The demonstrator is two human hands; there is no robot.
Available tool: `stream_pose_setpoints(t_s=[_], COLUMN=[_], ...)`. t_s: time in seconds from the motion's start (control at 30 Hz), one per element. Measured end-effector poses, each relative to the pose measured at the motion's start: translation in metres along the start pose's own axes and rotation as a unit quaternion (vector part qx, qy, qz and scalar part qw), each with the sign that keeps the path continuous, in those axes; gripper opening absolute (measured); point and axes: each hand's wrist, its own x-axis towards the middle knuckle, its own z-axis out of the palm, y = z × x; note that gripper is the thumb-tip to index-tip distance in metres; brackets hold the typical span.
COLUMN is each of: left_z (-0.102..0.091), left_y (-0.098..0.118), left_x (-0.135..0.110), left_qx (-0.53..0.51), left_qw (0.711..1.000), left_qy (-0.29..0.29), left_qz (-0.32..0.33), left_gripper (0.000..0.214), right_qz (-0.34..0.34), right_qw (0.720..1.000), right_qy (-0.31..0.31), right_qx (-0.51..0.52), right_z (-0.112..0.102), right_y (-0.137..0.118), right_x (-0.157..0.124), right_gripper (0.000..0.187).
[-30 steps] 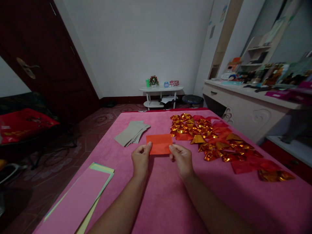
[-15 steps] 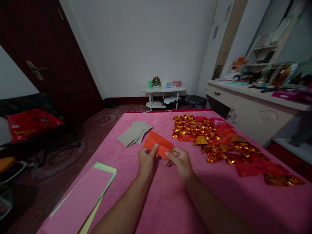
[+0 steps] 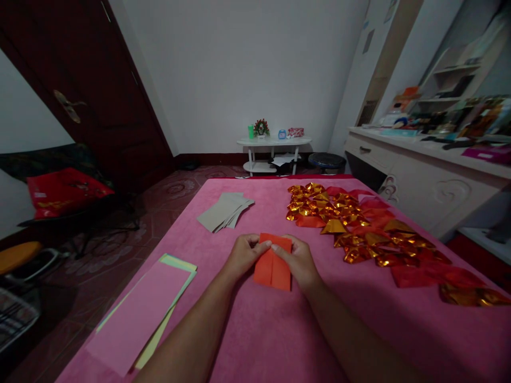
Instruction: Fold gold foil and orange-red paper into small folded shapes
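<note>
A folded sheet of orange paper (image 3: pixel 273 271) is held upright-lengthwise over the pink-covered table (image 3: pixel 255 330), a crease running down its middle. My left hand (image 3: pixel 246 254) pinches its left side near the top, thumb on the front face. From the right, my right hand (image 3: pixel 300 259) grips the same paper, its thumb close to the other thumb at the centre. The fingers behind the sheet are partly hidden. Beyond my left hand lies a fanned stack of grey paper (image 3: pixel 223 211). Folded gold and red foil paper pieces (image 3: pixel 333 226) spread in rows to the right of my hands.
Long pink, green and yellow paper sheets (image 3: pixel 143 314) lie at the table's left. A white side table (image 3: pixel 273 142) stands by the far wall, with a dark round stool (image 3: pixel 326 160) beside it. To the right is a cluttered white dresser (image 3: pixel 419 159); a red bag (image 3: pixel 67 192) rests on a chair at left.
The orange paper has turned from slanting sideways to lengthwise, its creased face now towards me. Both hands have moved closer together at its top. The view has shifted slightly.
</note>
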Motion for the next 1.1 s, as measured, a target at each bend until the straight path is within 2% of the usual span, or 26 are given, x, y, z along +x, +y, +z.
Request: stream_pose_setpoints(t_s=[0.1, 0.2, 0.4, 0.6, 0.73, 0.83, 0.9, 0.97, 1.03, 1.1], left_z=[0.001, 0.002, 0.005, 0.004, 0.003, 0.0, -0.002, -0.004, -0.006, -0.006], left_y=[0.002, 0.006, 0.005, 0.005, 0.004, 0.002, 0.0, -0.001, -0.001, -0.001], left_x=[0.001, 0.0, -0.004, -0.006, -0.004, -0.001, 0.002, 0.004, 0.005, 0.005], left_qx=[-0.015, -0.027, 0.018, 0.004, -0.01, -0.038, -0.045, -0.037, -0.029, -0.029], left_qw=[0.999, 0.998, 0.998, 0.996, 0.999, 0.999, 0.998, 0.996, 0.995, 0.994], left_qy=[0.046, 0.056, -0.055, -0.086, -0.052, -0.003, 0.037, 0.074, 0.097, 0.106], left_qz=[0.006, 0.006, -0.014, -0.038, -0.006, 0.024, 0.036, 0.036, 0.028, 0.017], left_gripper=[0.038, 0.038, 0.035, 0.036, 0.043, 0.046, 0.043, 0.039, 0.038, 0.039], right_qz=[-0.008, -0.012, -0.025, -0.027, -0.015, -0.014, -0.056, -0.13, -0.193, -0.226], right_qw=[0.999, 0.999, 0.994, 0.991, 0.989, 0.988, 0.987, 0.978, 0.961, 0.949], right_qy=[-0.016, 0.023, 0.104, 0.13, 0.133, 0.145, 0.15, 0.144, 0.118, 0.075], right_qx=[-0.033, -0.024, 0.01, 0.016, 0.057, 0.048, -0.003, -0.081, -0.158, -0.206], right_z=[-0.005, -0.01, -0.016, -0.017, -0.02, -0.026, -0.03, -0.032, -0.031, -0.027], right_y=[0.007, 0.009, 0.006, 0.008, 0.008, 0.007, 0.005, 0.003, 0.001, -0.001], right_x=[0.003, 0.006, 0.01, 0.011, 0.015, 0.019, 0.02, 0.02, 0.018, 0.015], right_gripper=[0.021, 0.021, 0.026, 0.028, 0.031, 0.037, 0.036, 0.037, 0.043, 0.046])
